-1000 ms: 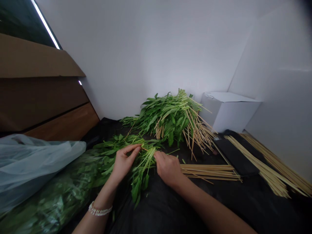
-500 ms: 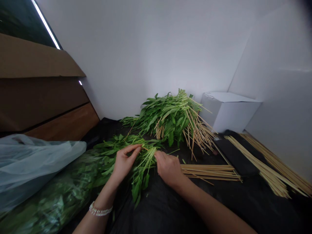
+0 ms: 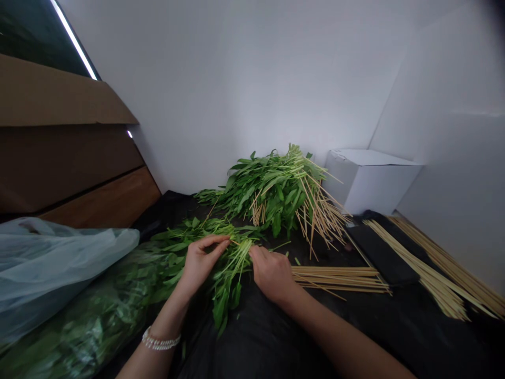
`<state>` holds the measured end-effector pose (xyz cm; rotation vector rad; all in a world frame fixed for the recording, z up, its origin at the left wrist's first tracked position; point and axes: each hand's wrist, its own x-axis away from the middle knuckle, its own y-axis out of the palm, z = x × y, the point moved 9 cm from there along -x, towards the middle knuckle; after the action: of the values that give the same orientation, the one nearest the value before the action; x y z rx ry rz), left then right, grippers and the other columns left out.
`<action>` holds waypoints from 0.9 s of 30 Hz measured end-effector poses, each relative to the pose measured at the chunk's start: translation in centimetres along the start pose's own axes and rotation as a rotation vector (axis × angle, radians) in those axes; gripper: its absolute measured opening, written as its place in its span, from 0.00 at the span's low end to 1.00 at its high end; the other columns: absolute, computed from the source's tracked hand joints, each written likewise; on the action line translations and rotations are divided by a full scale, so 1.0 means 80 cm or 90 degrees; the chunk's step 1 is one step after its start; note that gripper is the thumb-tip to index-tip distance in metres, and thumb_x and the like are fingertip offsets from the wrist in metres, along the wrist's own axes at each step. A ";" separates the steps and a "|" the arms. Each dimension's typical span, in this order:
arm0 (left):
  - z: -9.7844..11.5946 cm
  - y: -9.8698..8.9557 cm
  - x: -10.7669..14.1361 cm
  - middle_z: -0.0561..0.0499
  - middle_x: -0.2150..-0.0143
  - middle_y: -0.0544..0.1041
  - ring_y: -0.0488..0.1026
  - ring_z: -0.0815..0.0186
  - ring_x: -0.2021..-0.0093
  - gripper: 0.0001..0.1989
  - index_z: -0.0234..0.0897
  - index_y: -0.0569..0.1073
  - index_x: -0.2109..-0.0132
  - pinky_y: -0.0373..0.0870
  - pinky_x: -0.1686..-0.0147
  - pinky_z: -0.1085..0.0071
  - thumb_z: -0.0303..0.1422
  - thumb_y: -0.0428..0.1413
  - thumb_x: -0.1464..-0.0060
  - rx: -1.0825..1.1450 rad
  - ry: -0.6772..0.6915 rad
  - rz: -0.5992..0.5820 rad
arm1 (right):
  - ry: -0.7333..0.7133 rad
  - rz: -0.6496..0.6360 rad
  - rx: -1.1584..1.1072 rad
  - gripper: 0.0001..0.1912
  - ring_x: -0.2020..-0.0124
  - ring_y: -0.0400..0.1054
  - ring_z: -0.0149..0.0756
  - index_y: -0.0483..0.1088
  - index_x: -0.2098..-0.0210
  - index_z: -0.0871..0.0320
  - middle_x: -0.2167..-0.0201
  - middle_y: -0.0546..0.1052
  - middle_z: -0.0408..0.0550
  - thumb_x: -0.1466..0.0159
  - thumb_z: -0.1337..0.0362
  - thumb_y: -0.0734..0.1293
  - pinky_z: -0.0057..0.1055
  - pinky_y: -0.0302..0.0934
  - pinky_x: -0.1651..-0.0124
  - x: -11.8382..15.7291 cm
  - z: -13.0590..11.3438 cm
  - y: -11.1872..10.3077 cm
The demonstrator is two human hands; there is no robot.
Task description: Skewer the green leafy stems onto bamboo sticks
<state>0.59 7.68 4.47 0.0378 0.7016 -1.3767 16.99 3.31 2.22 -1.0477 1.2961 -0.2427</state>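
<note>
Clearly, leafy green stems (image 3: 236, 263) lie between left hand (image 3: 203, 261), right hand (image 3: 271, 273).

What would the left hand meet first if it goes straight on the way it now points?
The left hand would probably meet the pale green stems right ahead of it first, though depth is unclear here.

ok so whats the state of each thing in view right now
left hand, fingers pinching green stems
right hand, resting on the stems
bunch of leafy greens, loose, under both hands
heap of greens, piled, sticks poking out
bamboo skewers, lying flat in a loose row
plastic bag, lying over more greens
white box, upright, top shut
</note>
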 end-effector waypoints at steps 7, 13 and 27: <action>-0.012 0.010 0.001 0.45 0.67 0.83 0.78 0.59 0.67 0.16 0.34 0.81 0.66 0.75 0.63 0.66 0.43 0.64 0.56 0.042 -0.051 -0.036 | -0.013 0.013 0.006 0.09 0.79 0.65 0.30 0.67 0.66 0.57 0.76 0.72 0.42 0.33 0.70 0.57 0.31 0.45 0.74 0.003 -0.002 0.001; -0.013 0.008 -0.001 0.45 0.66 0.83 0.78 0.59 0.65 0.16 0.35 0.81 0.65 0.74 0.63 0.66 0.44 0.64 0.56 0.046 -0.062 -0.062 | -0.028 0.032 -0.008 0.09 0.78 0.64 0.30 0.67 0.65 0.57 0.76 0.72 0.42 0.33 0.71 0.56 0.30 0.46 0.73 0.002 -0.004 -0.002; -0.017 0.017 0.003 0.44 0.65 0.83 0.78 0.58 0.65 0.15 0.36 0.81 0.67 0.75 0.61 0.64 0.44 0.64 0.57 0.071 -0.089 -0.119 | -0.042 0.026 -0.015 0.08 0.78 0.64 0.31 0.66 0.65 0.57 0.76 0.72 0.42 0.34 0.72 0.57 0.30 0.47 0.73 0.005 -0.009 0.002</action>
<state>1.20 8.38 2.77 -0.0367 0.5209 -1.5806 16.48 2.76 1.88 -1.0398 1.2622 -0.1608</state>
